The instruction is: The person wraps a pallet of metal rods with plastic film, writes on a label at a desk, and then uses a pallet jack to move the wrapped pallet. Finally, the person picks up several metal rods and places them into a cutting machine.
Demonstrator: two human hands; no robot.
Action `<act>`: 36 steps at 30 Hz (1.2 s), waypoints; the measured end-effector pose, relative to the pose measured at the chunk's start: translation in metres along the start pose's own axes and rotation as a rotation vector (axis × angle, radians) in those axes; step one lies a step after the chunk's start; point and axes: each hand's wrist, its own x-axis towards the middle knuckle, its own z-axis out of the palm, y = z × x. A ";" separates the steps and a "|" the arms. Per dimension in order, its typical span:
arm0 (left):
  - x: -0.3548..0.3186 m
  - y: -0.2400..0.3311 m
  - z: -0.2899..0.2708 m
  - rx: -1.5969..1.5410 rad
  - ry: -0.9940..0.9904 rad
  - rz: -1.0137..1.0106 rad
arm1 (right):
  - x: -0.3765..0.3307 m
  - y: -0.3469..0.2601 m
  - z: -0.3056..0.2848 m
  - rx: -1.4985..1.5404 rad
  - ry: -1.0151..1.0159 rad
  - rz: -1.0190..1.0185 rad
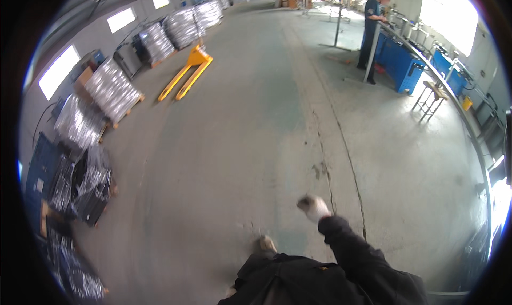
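Observation:
My right hand (314,206), in a white glove with a dark, soiled front, is held out over the grey floor (229,161) at the end of a dark sleeve. Its fingers look curled in, though motion blurs them, and no object shows in them. Below my dark jacket's left edge, a small pale patch (230,291) may be my left hand; its fingers are hidden. A light-coloured shoe (266,243) shows ahead of my body.
A yellow pallet jack (194,65) stands ahead on the left. Film-wrapped pallets (112,89) line the left wall. At the right, a person (372,33) stands by blue workbenches (400,65), with a stool (434,94) and metal railing (464,118) nearby. Cracks run along the floor.

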 end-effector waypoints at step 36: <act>1.054 0.930 -0.857 0.092 0.114 0.137 | 1.290 0.089 0.075 -0.161 0.082 0.685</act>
